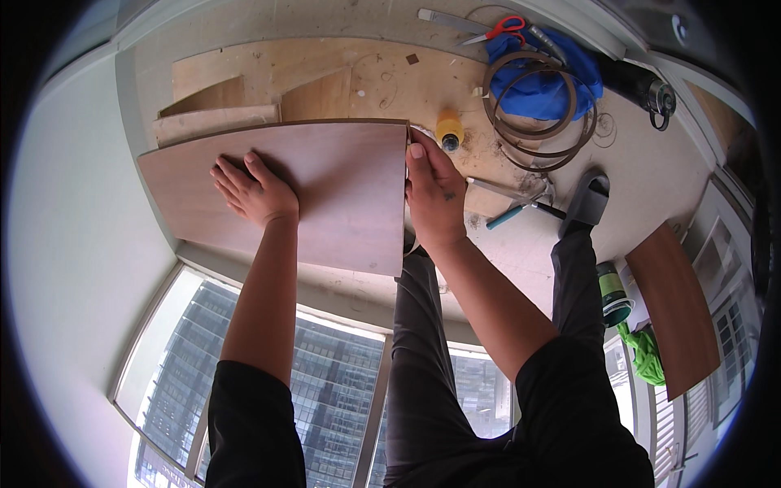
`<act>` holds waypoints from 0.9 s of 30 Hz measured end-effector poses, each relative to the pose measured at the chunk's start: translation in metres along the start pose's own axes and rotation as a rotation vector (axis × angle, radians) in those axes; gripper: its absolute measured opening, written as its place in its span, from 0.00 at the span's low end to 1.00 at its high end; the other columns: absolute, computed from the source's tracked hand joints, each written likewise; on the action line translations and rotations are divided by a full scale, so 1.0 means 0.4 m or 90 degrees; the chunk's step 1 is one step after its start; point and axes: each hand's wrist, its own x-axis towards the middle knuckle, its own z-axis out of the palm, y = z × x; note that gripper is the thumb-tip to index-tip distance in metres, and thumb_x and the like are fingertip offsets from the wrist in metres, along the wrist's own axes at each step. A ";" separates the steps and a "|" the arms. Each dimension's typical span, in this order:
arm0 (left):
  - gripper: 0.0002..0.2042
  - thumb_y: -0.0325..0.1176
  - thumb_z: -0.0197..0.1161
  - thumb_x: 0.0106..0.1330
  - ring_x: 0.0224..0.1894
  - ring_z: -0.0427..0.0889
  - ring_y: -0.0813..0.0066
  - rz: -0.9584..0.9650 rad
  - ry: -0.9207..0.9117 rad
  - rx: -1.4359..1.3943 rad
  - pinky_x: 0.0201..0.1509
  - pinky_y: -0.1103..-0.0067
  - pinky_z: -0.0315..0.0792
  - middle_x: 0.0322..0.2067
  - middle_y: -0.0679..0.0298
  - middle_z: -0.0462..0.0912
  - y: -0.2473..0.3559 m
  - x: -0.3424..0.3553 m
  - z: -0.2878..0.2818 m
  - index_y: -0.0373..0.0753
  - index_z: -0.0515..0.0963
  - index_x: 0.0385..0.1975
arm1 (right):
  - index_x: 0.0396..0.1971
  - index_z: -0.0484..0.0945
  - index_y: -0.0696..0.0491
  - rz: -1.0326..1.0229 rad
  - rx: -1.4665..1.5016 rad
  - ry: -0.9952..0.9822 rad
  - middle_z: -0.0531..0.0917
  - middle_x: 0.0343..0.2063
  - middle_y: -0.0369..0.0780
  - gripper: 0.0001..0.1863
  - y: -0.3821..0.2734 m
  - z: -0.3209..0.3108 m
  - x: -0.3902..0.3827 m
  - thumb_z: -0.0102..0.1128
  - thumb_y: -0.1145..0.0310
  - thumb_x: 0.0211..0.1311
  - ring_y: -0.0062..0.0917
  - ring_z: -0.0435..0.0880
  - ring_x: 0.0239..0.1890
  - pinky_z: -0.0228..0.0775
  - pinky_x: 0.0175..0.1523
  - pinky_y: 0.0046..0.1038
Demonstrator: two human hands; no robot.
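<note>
A flat brown board (350,203) with a smooth face lies in front of me, its straight right edge toward my right hand. My left hand (256,193) rests palm down on the board's face, with its fingers stretched out. At the upper right corner, my right hand (439,195) is closed around the board's edge, thumb up along the side. A small pale bit shows beside that thumb; I cannot make out what it is. Just beyond the right hand stands a small yellow bottle (448,126) with a dark cap. Coiled brown edging strip (489,81) lies farther right.
Wooden pieces (215,122) lie behind the board on a plywood sheet (390,69). Red-handled scissors (510,26), a blue bag (521,102), a black flask (655,96) and a teal-handled hammer (506,216) are to the right. A brown panel (679,313) leans by a green can (611,286).
</note>
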 end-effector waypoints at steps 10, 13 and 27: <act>0.37 0.64 0.36 0.71 0.76 0.44 0.62 -0.008 -0.008 -0.003 0.76 0.62 0.38 0.74 0.60 0.47 0.009 -0.002 -0.010 0.46 0.51 0.73 | 0.53 0.78 0.58 0.008 -0.082 -0.010 0.80 0.31 0.32 0.18 -0.010 -0.007 0.002 0.56 0.61 0.72 0.12 0.74 0.35 0.67 0.45 0.16; 0.37 0.64 0.36 0.71 0.76 0.43 0.62 -0.007 -0.013 -0.005 0.76 0.62 0.37 0.75 0.60 0.46 0.009 -0.003 -0.004 0.46 0.51 0.73 | 0.52 0.78 0.59 0.018 -0.104 -0.004 0.80 0.31 0.31 0.18 -0.016 -0.012 0.004 0.56 0.61 0.72 0.13 0.73 0.34 0.67 0.45 0.16; 0.37 0.64 0.35 0.71 0.76 0.43 0.62 -0.012 -0.014 0.008 0.76 0.60 0.38 0.75 0.60 0.46 0.006 -0.001 -0.005 0.45 0.50 0.73 | 0.55 0.75 0.57 0.055 0.053 -0.040 0.74 0.29 0.27 0.19 -0.025 0.002 -0.007 0.56 0.60 0.72 0.09 0.66 0.26 0.58 0.30 0.14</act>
